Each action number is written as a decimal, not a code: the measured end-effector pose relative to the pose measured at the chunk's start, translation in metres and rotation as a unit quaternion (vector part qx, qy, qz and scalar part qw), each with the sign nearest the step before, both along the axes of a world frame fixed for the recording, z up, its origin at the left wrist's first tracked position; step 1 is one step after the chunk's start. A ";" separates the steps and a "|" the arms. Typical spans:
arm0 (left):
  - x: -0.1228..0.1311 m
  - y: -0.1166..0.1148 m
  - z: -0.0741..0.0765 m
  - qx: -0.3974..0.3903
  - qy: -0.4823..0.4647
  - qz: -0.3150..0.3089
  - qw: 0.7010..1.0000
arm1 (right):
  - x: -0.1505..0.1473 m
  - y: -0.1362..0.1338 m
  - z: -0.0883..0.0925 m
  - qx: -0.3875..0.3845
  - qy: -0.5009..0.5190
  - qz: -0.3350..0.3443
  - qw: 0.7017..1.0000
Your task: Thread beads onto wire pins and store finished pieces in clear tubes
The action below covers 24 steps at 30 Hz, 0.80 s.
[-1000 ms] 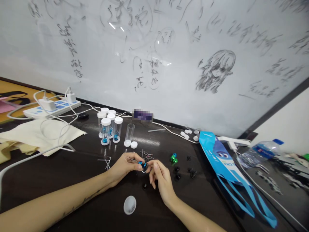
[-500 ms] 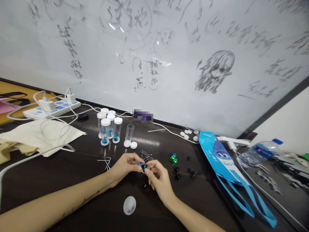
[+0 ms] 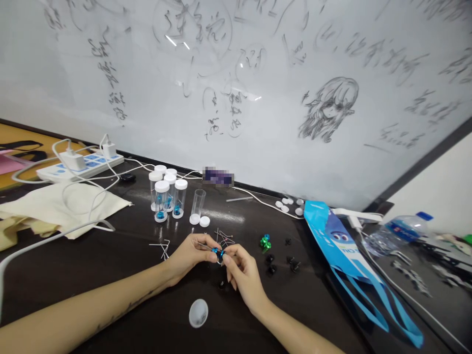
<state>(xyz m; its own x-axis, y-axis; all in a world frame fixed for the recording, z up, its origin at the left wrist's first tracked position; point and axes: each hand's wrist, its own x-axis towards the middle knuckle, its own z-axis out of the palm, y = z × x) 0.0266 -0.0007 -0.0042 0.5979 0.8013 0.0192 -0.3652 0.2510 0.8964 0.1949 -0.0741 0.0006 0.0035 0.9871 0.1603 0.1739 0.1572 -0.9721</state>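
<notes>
Between the fingertips of both hands is a small blue metal part [image 3: 218, 252] with black on it. My left hand [image 3: 195, 250] pinches its left side, and a thin metal rod shows along those fingers. My right hand [image 3: 241, 273] grips the right side between thumb and fingers, covering some of it. Just below the fingers lies a small black piece [image 3: 221, 284]. Thin metal pins [image 3: 224, 238] are scattered behind the hands, and several L-shaped hex keys [image 3: 162, 247] rest left of them. Nearer to me is a round translucent dish [image 3: 198, 313].
Clear tubes with white caps [image 3: 161, 201] stand at the back left, beside an uncapped tube [image 3: 197, 207] and a loose cap [image 3: 204, 221]. Green parts [image 3: 265, 243] and black parts [image 3: 272, 265] lie to the right, before a blue bag [image 3: 332, 246]. A power strip [image 3: 92, 164] sits far left.
Both hands keep their hold on the blue part, with only slight finger movement. The objects on the table stay where they were.
</notes>
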 end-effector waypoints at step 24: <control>0.000 -0.001 0.000 0.005 0.002 -0.004 1.000 | 0.001 0.000 0.002 0.005 -0.013 0.009 1.000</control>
